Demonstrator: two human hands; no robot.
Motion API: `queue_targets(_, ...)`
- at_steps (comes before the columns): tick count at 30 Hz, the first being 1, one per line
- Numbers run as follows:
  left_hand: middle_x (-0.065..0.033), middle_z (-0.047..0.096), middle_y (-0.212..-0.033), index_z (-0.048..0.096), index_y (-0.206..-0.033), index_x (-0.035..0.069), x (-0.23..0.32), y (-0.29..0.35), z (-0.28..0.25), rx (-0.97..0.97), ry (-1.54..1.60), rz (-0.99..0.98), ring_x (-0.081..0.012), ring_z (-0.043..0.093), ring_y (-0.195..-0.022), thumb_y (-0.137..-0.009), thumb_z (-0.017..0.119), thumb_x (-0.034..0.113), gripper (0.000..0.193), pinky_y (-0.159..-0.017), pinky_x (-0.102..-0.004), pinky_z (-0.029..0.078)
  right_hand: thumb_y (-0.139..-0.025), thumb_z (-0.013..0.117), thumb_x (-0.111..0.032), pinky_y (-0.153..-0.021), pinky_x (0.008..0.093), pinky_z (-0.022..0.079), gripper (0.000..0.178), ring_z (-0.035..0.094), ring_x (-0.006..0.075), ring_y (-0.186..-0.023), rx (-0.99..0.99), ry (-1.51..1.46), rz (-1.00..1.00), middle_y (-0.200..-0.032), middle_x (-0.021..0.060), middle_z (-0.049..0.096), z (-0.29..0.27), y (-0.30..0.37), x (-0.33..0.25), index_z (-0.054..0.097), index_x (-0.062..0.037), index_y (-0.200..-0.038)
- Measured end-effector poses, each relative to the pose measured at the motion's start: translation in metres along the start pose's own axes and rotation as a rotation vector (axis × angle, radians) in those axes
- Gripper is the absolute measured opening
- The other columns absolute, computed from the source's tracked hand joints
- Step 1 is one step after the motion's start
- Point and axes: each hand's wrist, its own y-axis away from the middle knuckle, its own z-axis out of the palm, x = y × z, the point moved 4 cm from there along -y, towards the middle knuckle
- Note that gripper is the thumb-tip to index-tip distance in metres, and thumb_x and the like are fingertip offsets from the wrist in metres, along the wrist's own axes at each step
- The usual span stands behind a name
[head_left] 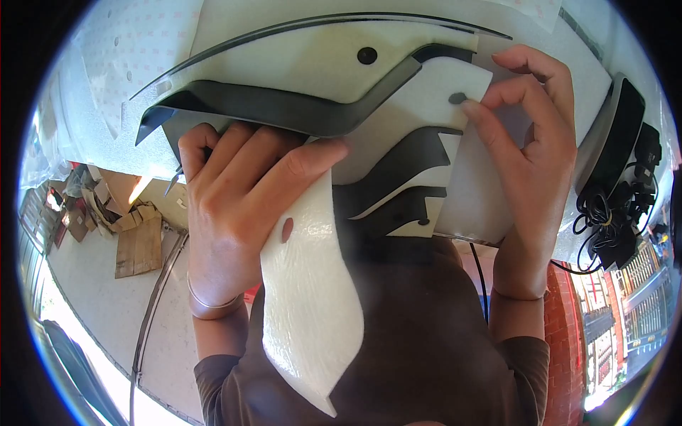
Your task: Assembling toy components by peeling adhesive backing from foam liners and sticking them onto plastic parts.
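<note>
My left hand [241, 188] is closed on a long, curved dark grey plastic part [270, 106], its fingertips tucked behind the part's edge. A glossy white strip [312, 284] with a small oval hole hangs from beneath that thumb, down in front of my shirt. Against the dark part lies a matte white pad [433, 85] that also has an oval hole. At its right edge my right hand [533, 128] pinches the pad between thumb and fingertip, the other fingers curled. What the left fingertips touch behind the part is hidden.
Behind stands another dark-edged part with a white pad [320, 64] and a round black dot. Smaller dark curved pieces with white pads [398, 170] lie nearer me. Black coiled cables [604, 220] sit at the right edge. Cardboard [138, 245] lies on the floor at left.
</note>
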Motion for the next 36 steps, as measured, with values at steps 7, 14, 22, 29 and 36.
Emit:
queue_targets(7,0.0016,0.062,-0.080,0.068,-0.094,0.020,-0.0001,-0.0001,0.0001,0.010,-0.022,-0.006,-0.0178,0.058,-0.082,-0.068,0.071,0.008,0.029,-0.080,-0.0334,0.034,-0.072,0.067,0.004,-0.086,0.0281,0.041,0.012,0.053,0.0187,-0.102,-0.010,-0.011,0.009,-0.112,0.0078,0.053,0.0006,0.0008,0.0004,0.057,-0.0004,-0.077)
queue_targets(14,0.0003,0.063,-0.080,0.068,-0.094,0.019,-0.0021,0.0016,0.0024,-0.011,-0.041,-0.014,-0.0191,0.057,-0.080,-0.069,0.069,0.009,0.027,-0.078,-0.0346,0.034,-0.070,0.069,0.004,-0.085,0.0281,0.042,0.014,0.054,0.0193,-0.101,0.014,0.043,-0.030,-0.110,0.0079,0.054,0.0020,-0.0008,-0.0030,0.057,0.0003,-0.077)
queue_targets(22,-0.0047,0.066,-0.076,0.071,-0.093,0.019,0.0021,-0.0030,0.0005,-0.031,-0.048,-0.066,-0.0207,0.062,-0.080,-0.074,0.070,0.007,0.022,-0.092,-0.0379,0.038,-0.070,0.070,0.004,-0.084,0.0278,0.043,0.014,0.055,0.0186,-0.099,0.029,0.130,-0.044,-0.109,0.0064,0.054,0.0026,-0.0011,-0.0028,0.058,-0.0007,-0.078)
queue_targets(29,0.0012,0.062,-0.079,0.068,-0.092,0.020,-0.0035,0.0032,0.0033,0.051,-0.069,0.044,-0.0175,0.056,-0.077,-0.070,0.071,0.012,0.024,-0.080,-0.0329,0.033,-0.071,0.070,0.003,-0.085,0.0279,0.043,0.014,0.054,0.0187,-0.099,0.032,0.091,-0.042,-0.109,0.0065,0.054,0.0031,-0.0010,-0.0023,0.059,-0.0005,-0.078)
queue_targets(36,0.0016,0.061,-0.080,0.068,-0.093,0.020,-0.0023,0.0020,0.0010,0.002,-0.057,0.013,-0.0171,0.056,-0.078,-0.068,0.071,0.011,0.026,-0.080,-0.0326,0.032,-0.069,0.071,0.003,-0.084,0.0284,0.044,0.015,0.055,0.0186,-0.099,0.039,0.074,-0.043,-0.108,0.0068,0.055,0.0035,-0.0001,-0.0003,0.059,-0.0003,-0.078)
